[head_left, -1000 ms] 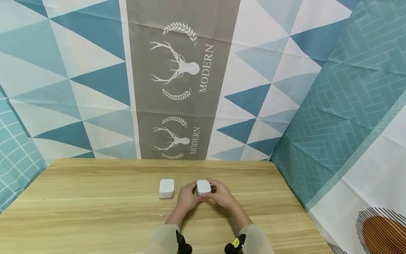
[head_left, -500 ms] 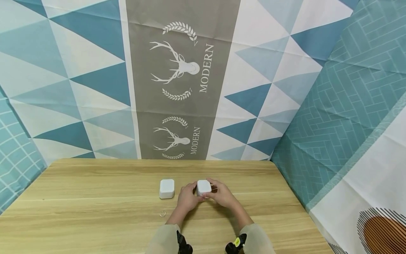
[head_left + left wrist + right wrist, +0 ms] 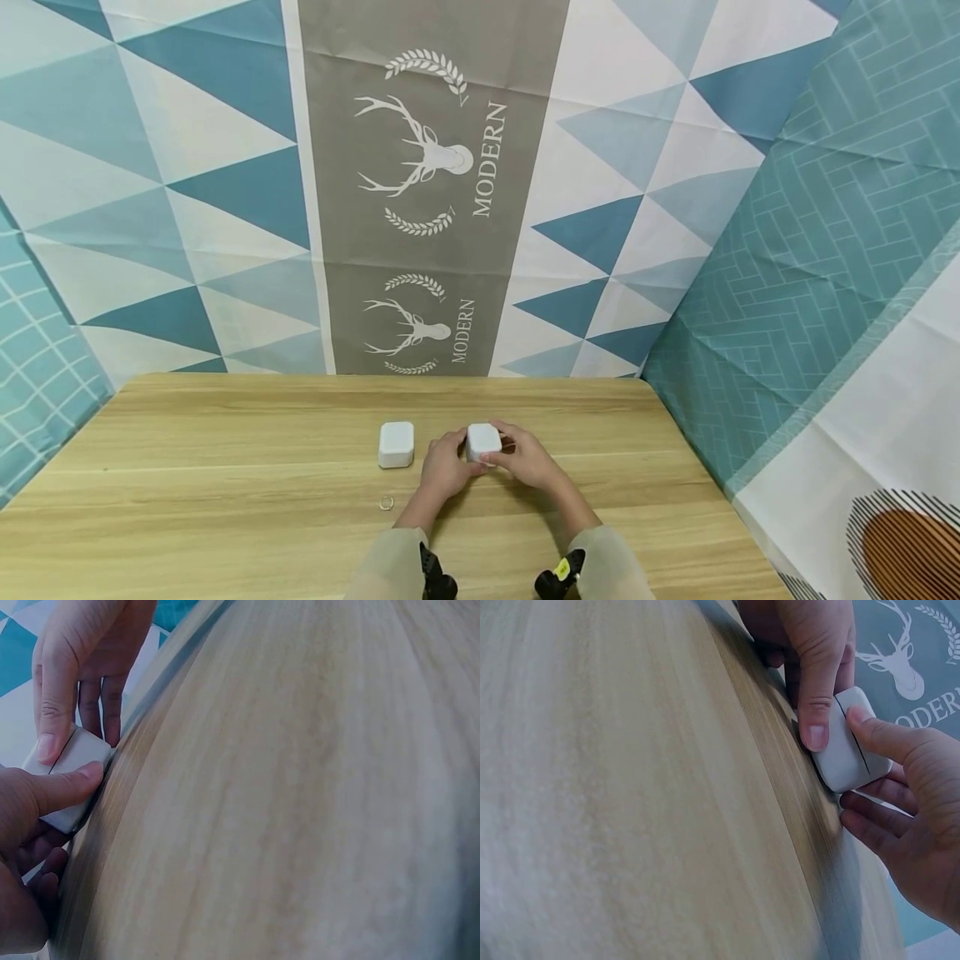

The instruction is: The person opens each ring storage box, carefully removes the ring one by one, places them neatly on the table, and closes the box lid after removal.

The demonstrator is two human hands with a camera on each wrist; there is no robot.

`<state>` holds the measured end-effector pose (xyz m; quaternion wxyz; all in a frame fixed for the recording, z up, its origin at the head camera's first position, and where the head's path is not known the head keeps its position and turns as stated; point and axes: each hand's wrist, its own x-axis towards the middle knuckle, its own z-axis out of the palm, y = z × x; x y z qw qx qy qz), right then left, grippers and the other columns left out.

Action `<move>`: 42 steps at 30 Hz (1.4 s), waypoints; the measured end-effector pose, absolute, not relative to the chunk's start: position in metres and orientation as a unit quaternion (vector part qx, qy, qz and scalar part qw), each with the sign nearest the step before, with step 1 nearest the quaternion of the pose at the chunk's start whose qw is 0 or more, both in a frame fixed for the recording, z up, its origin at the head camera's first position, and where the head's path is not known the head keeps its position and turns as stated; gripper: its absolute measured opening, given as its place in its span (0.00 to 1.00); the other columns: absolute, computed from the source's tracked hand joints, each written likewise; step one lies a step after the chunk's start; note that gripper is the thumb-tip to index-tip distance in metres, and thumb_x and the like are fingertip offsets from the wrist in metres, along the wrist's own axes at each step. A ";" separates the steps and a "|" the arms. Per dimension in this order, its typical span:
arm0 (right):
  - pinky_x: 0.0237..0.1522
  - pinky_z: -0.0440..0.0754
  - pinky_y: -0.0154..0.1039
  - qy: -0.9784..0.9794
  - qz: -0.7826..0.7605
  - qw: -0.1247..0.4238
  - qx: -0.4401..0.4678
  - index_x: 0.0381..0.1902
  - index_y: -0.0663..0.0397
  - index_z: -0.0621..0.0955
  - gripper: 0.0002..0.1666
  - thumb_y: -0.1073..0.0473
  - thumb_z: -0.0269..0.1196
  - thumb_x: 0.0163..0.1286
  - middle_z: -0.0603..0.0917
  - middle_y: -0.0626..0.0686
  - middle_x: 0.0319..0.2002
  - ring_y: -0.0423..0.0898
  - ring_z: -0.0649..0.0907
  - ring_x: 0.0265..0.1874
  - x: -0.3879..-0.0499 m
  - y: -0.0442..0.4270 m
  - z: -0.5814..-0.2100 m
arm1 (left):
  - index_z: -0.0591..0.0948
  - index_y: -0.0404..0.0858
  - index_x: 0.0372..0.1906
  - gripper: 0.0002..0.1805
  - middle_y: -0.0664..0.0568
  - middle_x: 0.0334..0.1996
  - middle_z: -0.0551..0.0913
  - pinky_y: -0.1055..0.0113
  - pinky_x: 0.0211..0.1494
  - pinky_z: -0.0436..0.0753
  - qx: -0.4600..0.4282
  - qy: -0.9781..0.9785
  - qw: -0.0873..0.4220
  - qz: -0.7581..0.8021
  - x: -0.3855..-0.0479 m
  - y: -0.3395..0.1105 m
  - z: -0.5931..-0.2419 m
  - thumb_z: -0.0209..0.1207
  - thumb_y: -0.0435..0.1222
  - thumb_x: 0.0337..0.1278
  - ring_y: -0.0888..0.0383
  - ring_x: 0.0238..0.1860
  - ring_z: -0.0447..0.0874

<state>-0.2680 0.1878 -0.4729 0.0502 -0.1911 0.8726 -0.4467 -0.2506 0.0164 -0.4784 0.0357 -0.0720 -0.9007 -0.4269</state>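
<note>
A small white box with rounded corners sits on the table, held between both hands. A dark seam runs around its side, plain on the white box in the right wrist view. My left hand grips it from the left, thumb on the part below the seam. From the right, my right hand pinches it with the thumb above the seam. The box's far side is hidden. Left of the hands stands a second white box of similar shape. A small ring lies in front of that box.
The wood-grain table ends at a back edge close behind the boxes. A patterned cloth with deer prints hangs behind it. Teal cloth hangs on the right side.
</note>
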 end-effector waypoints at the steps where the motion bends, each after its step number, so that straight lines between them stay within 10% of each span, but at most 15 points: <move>1: 0.44 0.80 0.40 0.873 -0.446 0.051 -0.192 0.67 0.65 0.64 0.40 0.51 0.63 0.63 0.79 0.61 0.50 0.50 0.80 0.45 -0.268 0.188 -0.473 | 0.73 0.30 0.60 0.39 0.38 0.55 0.77 0.48 0.57 0.73 -0.071 -0.901 0.035 -0.427 -0.251 0.016 -0.479 0.72 0.40 0.38 0.42 0.53 0.73; 42: 0.44 0.79 0.40 0.879 -0.430 0.046 -0.200 0.64 0.63 0.68 0.35 0.50 0.61 0.65 0.80 0.58 0.48 0.48 0.80 0.44 -0.270 0.188 -0.469 | 0.73 0.31 0.60 0.40 0.39 0.55 0.78 0.48 0.56 0.73 -0.075 -0.899 0.036 -0.430 -0.253 0.017 -0.482 0.73 0.41 0.36 0.42 0.52 0.72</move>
